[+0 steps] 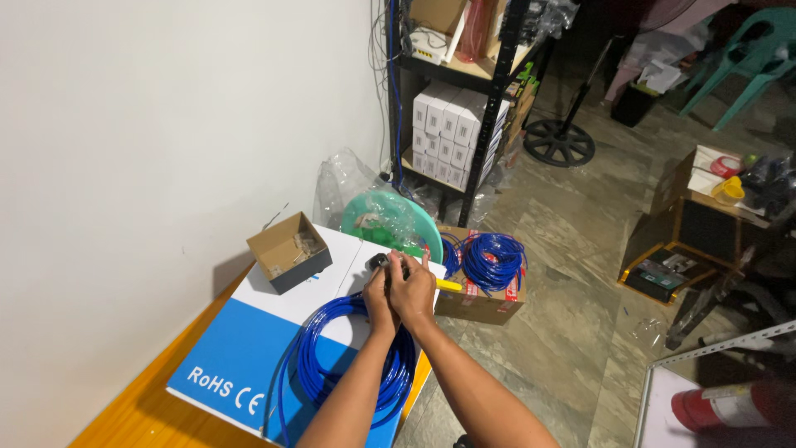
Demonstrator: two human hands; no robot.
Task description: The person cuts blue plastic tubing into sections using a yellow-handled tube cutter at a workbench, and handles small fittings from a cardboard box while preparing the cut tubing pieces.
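While both hands meet over the far edge of the blue-and-white box [274, 332], the head view shows them closed together around a small dark tool [379, 260] with a yellow handle [448, 285]. The left hand [378, 299] curls about the tool's underside; the right hand [412, 290] lies against it, fingers folded over the top, so the two are pressed side by side in a shared grip. What sits between the tool's tips is too small to tell.

Beneath the wrists a blue cable coil [348, 357] lies on the box, one loop trailing toward the near edge. Cable like this looks light, limp and springy, likely to uncoil if lifted by one strand, so it is best taken near the end being worked or gathered as a bundle. Its jacket looks smooth and may slide in the fingers.

A small open carton [290, 251] stands on the box's far left corner, apart from the hands. Just beyond them is a green basin [390, 220] with clear plastic in it. A second coil [493, 259] rests on a carton on the floor [564, 274], near a black shelf [473, 108] of white boxes.
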